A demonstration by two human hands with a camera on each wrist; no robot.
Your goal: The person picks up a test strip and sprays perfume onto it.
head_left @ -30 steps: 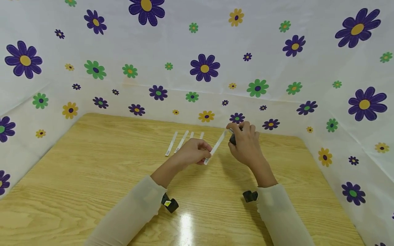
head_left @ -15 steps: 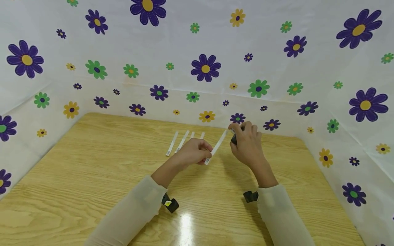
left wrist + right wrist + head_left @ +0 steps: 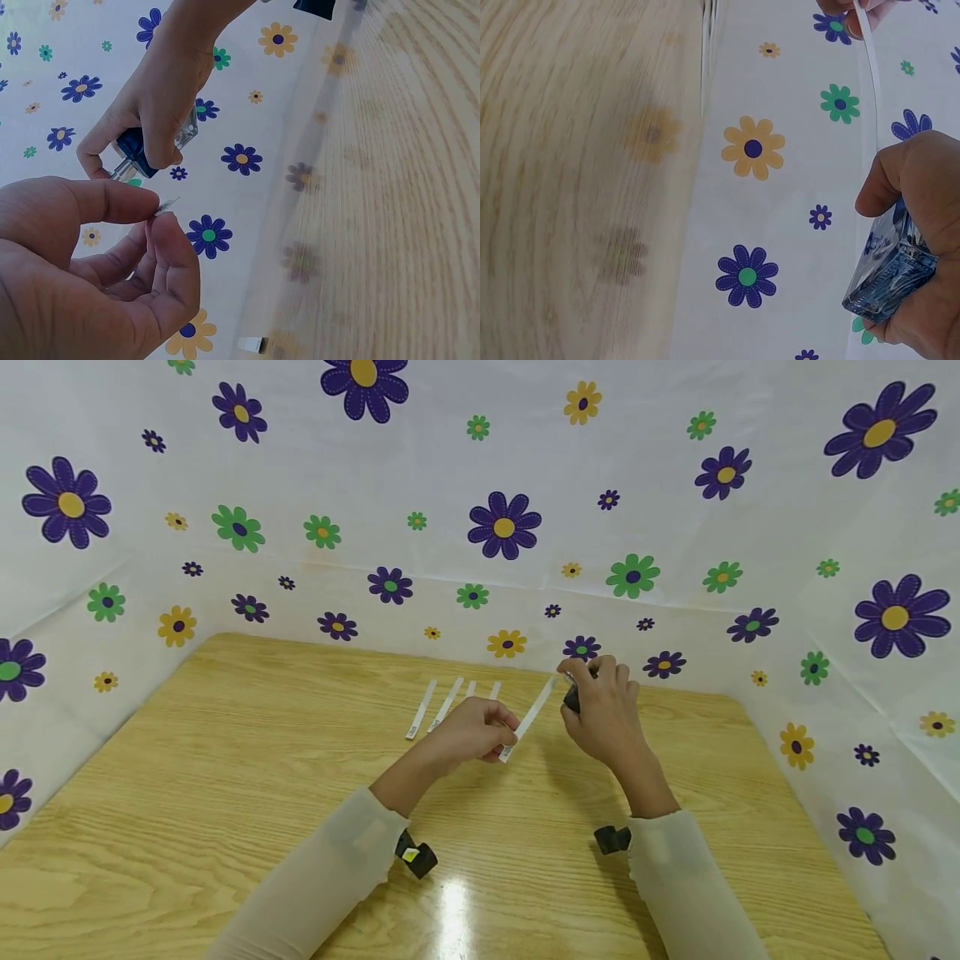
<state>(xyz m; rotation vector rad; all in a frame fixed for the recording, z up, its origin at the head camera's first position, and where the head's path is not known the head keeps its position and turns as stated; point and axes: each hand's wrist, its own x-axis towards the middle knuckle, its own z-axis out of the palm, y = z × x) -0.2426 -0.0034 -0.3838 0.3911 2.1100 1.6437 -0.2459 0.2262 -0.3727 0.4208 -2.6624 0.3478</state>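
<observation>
My left hand (image 3: 472, 731) pinches a narrow white paper test strip (image 3: 534, 710) near its lower, printed end, between thumb and fingers. The strip slants up and away to the right. My right hand (image 3: 606, 718) grips a clear blue-tinted glass perfume bottle (image 3: 889, 262), its fingers wrapped around the body. In the left wrist view the bottle's dark collar and silver spray nozzle (image 3: 122, 171) show, with the index finger on the nozzle's top. The nozzle is close to the strip's far end. Much of the bottle is hidden by the right hand in the head view.
Several more white paper strips (image 3: 422, 710) lie side by side on the wooden table (image 3: 262, 760), partly behind the left hand. A white flowered sheet (image 3: 360, 493) hangs at the table's back and sides. Black cameras (image 3: 611, 839) sit at both wrists.
</observation>
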